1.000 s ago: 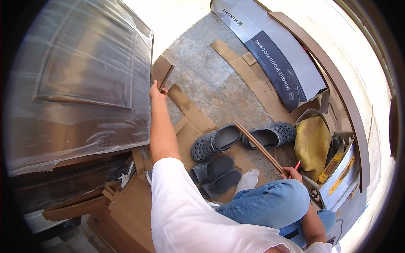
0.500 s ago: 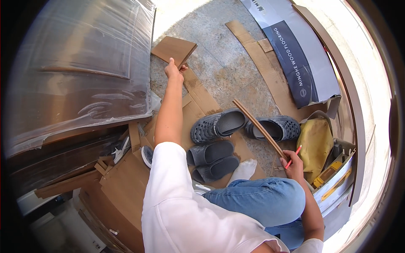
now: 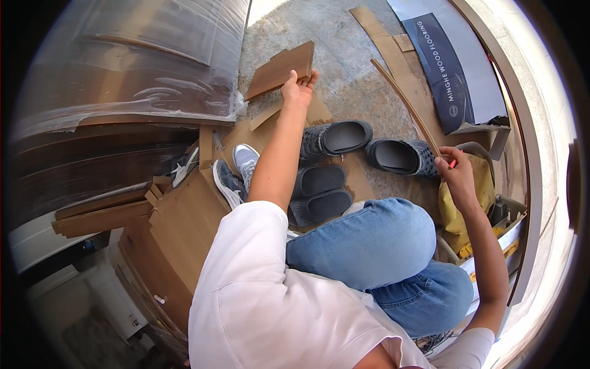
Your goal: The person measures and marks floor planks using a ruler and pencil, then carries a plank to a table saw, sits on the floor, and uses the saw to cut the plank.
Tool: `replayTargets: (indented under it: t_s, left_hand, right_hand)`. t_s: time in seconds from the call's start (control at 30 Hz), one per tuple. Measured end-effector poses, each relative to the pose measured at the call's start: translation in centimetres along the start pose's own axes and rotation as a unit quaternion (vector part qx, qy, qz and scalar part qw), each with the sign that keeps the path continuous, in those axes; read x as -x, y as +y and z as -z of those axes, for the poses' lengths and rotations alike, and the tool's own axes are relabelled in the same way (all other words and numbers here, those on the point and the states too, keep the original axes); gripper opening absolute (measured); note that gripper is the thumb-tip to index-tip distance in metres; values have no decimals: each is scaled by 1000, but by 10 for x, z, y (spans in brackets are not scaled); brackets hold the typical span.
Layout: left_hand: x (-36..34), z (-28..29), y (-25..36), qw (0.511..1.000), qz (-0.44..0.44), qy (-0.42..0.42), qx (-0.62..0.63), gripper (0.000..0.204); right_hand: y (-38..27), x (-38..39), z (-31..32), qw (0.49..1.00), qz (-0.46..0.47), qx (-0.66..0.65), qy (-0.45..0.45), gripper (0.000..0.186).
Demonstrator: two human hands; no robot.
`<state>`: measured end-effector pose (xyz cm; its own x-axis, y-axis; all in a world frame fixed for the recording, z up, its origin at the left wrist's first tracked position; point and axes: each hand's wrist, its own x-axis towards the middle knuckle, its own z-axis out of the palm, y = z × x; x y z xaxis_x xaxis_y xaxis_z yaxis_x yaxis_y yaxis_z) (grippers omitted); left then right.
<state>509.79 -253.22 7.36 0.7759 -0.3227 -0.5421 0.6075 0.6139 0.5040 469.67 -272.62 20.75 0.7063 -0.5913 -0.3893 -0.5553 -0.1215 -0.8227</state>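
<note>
My left hand [image 3: 298,91] is stretched forward and closed on the near edge of a short stack of brown wood board pieces [image 3: 278,72]. The boards are tilted above the floor beside the plastic-wrapped panel. At the right, my right hand [image 3: 458,178] pinches the near end of a thin, narrow wooden strip [image 3: 405,103], which points up and to the left past the dark clogs. A red pencil [image 3: 453,164] is also tucked in the right hand's fingers, mostly hidden by them.
Dark clogs [image 3: 393,155], grey slippers [image 3: 319,179] and sneakers [image 3: 230,184] stand on cardboard before my knees. A white and navy flooring carton [image 3: 439,74] lies at the far right. By my right forearm is a toolbox [image 3: 510,227] with a yellow bag [image 3: 458,212]. Plastic-wrapped panel [image 3: 135,74] at left.
My right hand has moved forward from beside my knee, carrying the strip and pencil. The boards in my left hand have turned, showing more of their far edge. The whole view has shifted.
</note>
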Motion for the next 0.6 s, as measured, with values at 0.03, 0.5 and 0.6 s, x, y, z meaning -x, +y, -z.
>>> replayTargets:
  t_s: [0.03,0.5,0.6]
  left_hand:
    - [4,3,3,1000,-10,2,5,35]
    - [119,-2,-11,938,165,-204,-225,41]
    - [130,-25,52,643,176,-142,-732,60]
  right_hand:
    - [-1,-5,-10,996,-40,-85,-5,27]
    - [-56,-199,-196,960,75,-219,160,52]
    - [-42,-198,-191,953,2,-298,48,43]
